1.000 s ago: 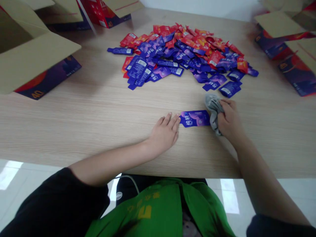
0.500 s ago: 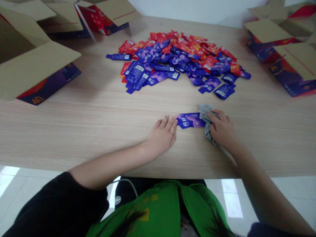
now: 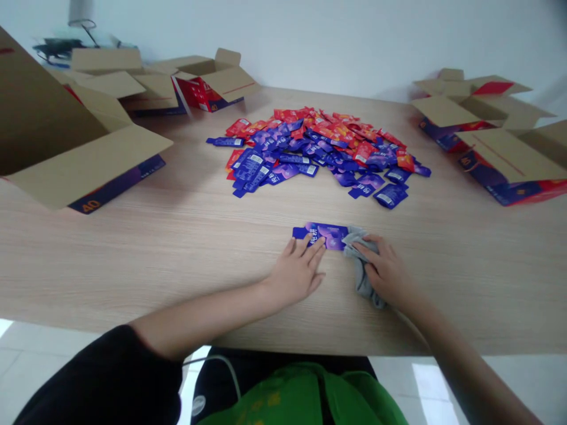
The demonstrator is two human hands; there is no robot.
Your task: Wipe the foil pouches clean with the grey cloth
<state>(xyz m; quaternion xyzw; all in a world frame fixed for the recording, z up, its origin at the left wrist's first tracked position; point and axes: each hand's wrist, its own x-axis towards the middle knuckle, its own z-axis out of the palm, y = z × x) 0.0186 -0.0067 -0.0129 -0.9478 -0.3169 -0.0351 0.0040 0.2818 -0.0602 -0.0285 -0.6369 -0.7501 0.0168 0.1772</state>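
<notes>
Blue pouch (image 3: 333,234): lies flat, front side up, under the left fingers, its narrow neck poking out just to their left and its other end reaching the cloth at the right fingers.
Left hand (image 3: 296,276): fingers slightly spread, laid over the pouch's near edge and printed front.
Grey cloth (image 3: 364,282): bunched at the right fingers, its upper fold over the pouch's right end, the rest hanging loosely toward the wrist.
Right hand (image 3: 390,276): fingers bent, pinching the cloth between thumb and forefinger; the other fingertips are hard to see.
Pile of pouches (image 3: 319,144): beyond both hands' fingers, well apart from them, mostly blue in front and red behind.
Left boxes (image 3: 104,158): open, far off to the left of the left fingers and beyond.
Right boxes (image 3: 502,156): open, beyond and right of the right fingers.
Surface (image 3: 177,257): pale wood grain, beneath the pouch and the fingers.
</notes>
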